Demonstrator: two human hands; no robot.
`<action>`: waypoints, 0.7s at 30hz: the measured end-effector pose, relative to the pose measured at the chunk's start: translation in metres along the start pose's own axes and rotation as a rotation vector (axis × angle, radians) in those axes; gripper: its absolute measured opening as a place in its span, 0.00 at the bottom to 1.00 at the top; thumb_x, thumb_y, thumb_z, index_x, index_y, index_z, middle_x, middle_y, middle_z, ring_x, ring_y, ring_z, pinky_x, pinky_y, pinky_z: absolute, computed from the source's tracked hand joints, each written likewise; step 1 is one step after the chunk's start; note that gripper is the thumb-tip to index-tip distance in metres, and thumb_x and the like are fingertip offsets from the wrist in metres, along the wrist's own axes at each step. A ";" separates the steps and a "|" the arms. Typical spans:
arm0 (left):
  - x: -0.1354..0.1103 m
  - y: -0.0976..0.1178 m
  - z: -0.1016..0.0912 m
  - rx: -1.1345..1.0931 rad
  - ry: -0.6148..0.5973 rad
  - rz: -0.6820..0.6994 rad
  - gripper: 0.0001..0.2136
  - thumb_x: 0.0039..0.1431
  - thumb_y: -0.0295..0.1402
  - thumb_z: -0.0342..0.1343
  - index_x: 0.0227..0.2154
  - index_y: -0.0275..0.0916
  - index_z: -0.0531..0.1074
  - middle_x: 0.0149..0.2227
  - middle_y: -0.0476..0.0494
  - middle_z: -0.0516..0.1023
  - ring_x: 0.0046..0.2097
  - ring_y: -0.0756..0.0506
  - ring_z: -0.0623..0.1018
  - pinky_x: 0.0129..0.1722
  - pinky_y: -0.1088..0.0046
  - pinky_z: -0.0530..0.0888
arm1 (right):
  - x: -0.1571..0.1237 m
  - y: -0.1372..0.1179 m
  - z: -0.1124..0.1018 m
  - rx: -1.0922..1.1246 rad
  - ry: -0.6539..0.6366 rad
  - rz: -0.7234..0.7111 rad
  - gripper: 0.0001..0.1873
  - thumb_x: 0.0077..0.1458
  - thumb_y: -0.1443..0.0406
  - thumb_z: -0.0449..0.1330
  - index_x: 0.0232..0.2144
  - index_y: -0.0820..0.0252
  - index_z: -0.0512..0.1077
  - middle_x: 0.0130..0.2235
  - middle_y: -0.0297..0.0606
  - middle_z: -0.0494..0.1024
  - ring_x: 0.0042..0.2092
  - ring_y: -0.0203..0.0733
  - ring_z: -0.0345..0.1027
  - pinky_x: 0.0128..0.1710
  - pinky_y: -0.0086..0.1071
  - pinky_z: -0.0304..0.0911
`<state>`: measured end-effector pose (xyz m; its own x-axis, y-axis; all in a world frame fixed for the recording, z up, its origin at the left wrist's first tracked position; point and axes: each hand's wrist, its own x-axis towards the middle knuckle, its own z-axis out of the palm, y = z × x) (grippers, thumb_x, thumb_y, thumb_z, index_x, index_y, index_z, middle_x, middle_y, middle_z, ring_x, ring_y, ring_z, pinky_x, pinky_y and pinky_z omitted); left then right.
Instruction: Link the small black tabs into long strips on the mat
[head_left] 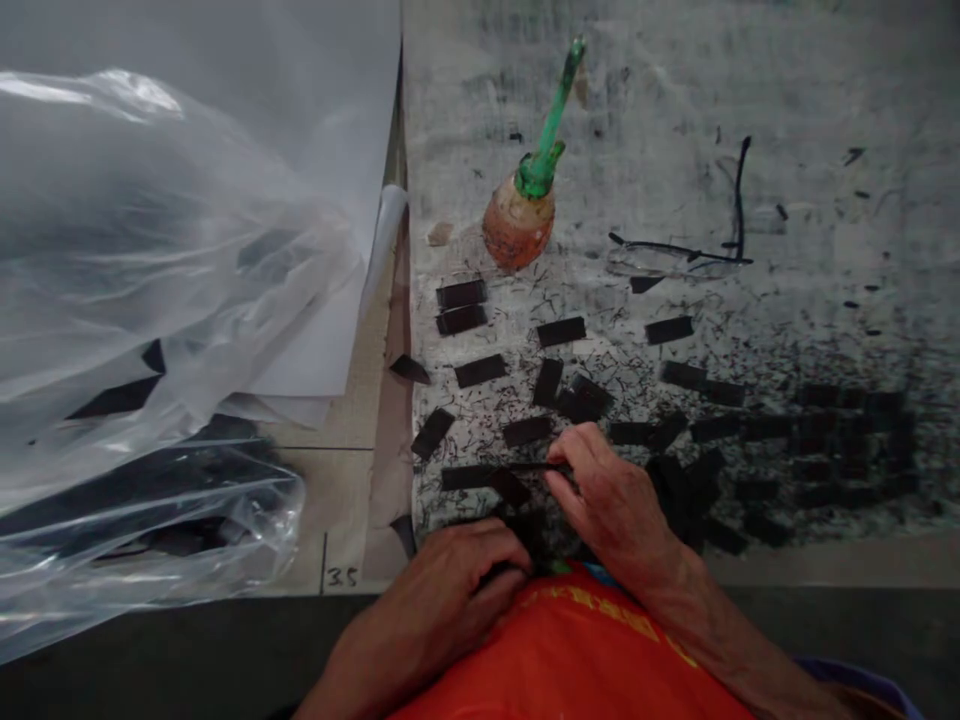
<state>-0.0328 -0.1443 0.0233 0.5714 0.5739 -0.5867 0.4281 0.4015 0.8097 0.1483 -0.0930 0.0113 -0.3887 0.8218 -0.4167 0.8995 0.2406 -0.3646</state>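
My right hand (606,492) is closed in a pinch on one end of a thin dark strip (531,466), which points left over the work surface. Under and beside the strip lie a long black piece (469,477) and a tilted dark piece (510,488). A short black rectangle (527,431) rests just beyond the fingertips. My left hand (472,570) is curled at the table's front edge, close to my orange apron (577,650). Its fingers are bent in, and whatever they hold is hidden. A dark mass between the hands is too dim to make out.
A squat bottle (517,228) of amber liquid with a green spout stands behind the pieces. Several black rectangles (669,330) and many fine scraps are scattered rightward. Clear plastic bags (247,500) and white sheets (315,330) cover the left. Bent black strips (690,254) lie farther back.
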 end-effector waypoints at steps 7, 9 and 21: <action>0.000 -0.003 0.003 -0.021 0.024 -0.012 0.07 0.59 0.28 0.49 0.32 0.44 0.71 0.33 0.57 0.74 0.35 0.53 0.71 0.35 0.80 0.63 | -0.002 0.000 0.003 0.109 -0.041 -0.090 0.07 0.58 0.68 0.53 0.37 0.56 0.70 0.35 0.35 0.73 0.36 0.36 0.69 0.34 0.27 0.61; 0.001 -0.003 0.004 -0.017 0.046 -0.021 0.07 0.59 0.27 0.49 0.32 0.44 0.71 0.32 0.57 0.74 0.35 0.53 0.71 0.36 0.80 0.63 | -0.003 0.002 0.003 0.172 -0.048 -0.085 0.06 0.58 0.68 0.53 0.34 0.57 0.70 0.33 0.34 0.73 0.35 0.35 0.69 0.35 0.26 0.60; -0.006 -0.015 0.003 -0.036 0.254 -0.139 0.08 0.60 0.32 0.46 0.36 0.43 0.71 0.36 0.52 0.76 0.39 0.49 0.74 0.40 0.75 0.66 | -0.013 0.002 -0.007 -0.015 0.165 -0.031 0.08 0.59 0.64 0.53 0.38 0.57 0.71 0.37 0.36 0.73 0.34 0.35 0.69 0.31 0.26 0.59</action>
<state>-0.0401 -0.1561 0.0147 0.3134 0.6704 -0.6726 0.4620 0.5112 0.7247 0.1561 -0.0999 0.0217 -0.3792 0.8872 -0.2629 0.8911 0.2737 -0.3620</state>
